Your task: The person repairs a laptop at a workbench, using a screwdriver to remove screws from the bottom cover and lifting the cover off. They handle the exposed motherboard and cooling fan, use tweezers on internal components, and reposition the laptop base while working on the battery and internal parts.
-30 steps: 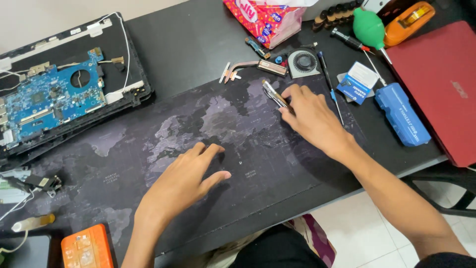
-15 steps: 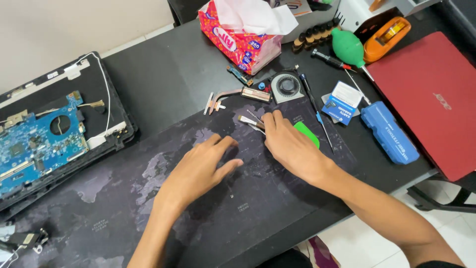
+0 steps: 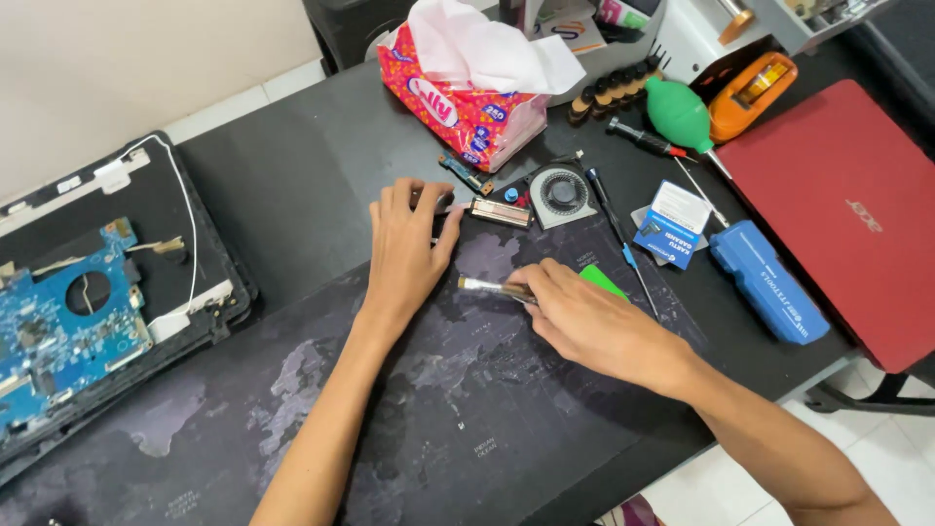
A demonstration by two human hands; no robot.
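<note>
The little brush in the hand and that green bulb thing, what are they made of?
The brush in the right hand looks like it has a shiny metal collar, which glints; its bristles are too small to tell. The green bulb looks like soft matte rubber, smooth and rounded.

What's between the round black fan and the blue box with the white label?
In the head view, a thin black screwdriver lies on the desk mat between the fan and the blue box.

matt cloth desk mat (image 3: 409, 429) — glossy red laptop lid (image 3: 838, 205)
</note>
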